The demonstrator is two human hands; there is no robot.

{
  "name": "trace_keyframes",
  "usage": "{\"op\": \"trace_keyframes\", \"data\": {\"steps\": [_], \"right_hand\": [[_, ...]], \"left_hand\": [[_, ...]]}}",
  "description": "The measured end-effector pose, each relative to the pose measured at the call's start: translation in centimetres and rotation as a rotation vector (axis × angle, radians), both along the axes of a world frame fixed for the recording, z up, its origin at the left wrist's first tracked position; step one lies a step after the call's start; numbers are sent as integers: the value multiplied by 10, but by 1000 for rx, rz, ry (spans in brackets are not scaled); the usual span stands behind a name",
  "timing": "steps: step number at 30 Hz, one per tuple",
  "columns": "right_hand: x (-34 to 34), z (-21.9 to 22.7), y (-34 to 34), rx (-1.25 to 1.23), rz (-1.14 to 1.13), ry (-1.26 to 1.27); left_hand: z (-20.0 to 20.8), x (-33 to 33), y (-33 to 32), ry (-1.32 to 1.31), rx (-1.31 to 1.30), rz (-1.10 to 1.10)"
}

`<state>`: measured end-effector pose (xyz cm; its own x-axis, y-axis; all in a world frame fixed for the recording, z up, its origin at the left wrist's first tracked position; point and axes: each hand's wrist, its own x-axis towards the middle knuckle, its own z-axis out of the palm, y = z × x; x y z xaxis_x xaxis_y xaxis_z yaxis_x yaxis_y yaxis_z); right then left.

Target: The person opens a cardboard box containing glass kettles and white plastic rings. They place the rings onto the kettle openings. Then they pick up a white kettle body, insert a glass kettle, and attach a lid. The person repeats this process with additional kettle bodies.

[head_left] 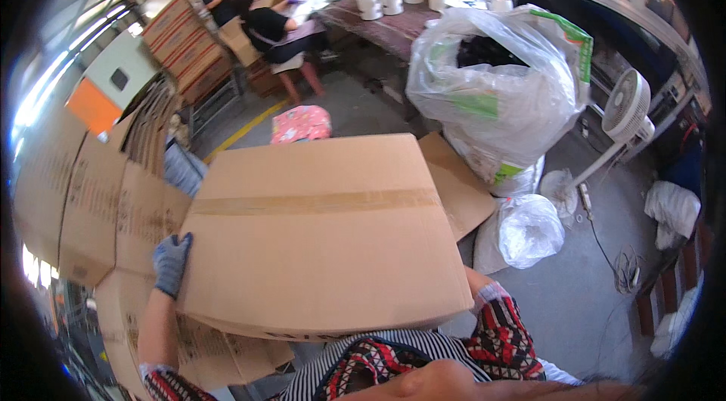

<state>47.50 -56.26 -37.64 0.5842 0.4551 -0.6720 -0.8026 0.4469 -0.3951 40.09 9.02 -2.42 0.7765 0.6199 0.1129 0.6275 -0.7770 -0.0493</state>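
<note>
Large tan taped cardboard box (pixel 325 257), centre frame.
Gripped at left edge by grey-blue gloved left hand (pixel 172 263); set long axis crosswise; cannot tell grip of hidden right hand, lower right.

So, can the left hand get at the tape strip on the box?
Likely yes: the gloved left hand is at the left edge of the cardboard box, near one end of the tape strip, and nothing covers the tape. It would probably have to leave that edge.
</note>
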Motion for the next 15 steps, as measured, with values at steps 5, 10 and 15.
{"op": "trace_keyframes", "data": {"steps": [5,10,15], "right_hand": [[-9,-47,-70,-139,-171,148],[7,-146,-75,-289,-352,308],[78,-249,-52,-377,-535,419]], "left_hand": [[-164,223,-58,21,-155,-381],[-316,426,-148,103,-355,-589],[-467,603,-202,-23,-435,-712]]}}
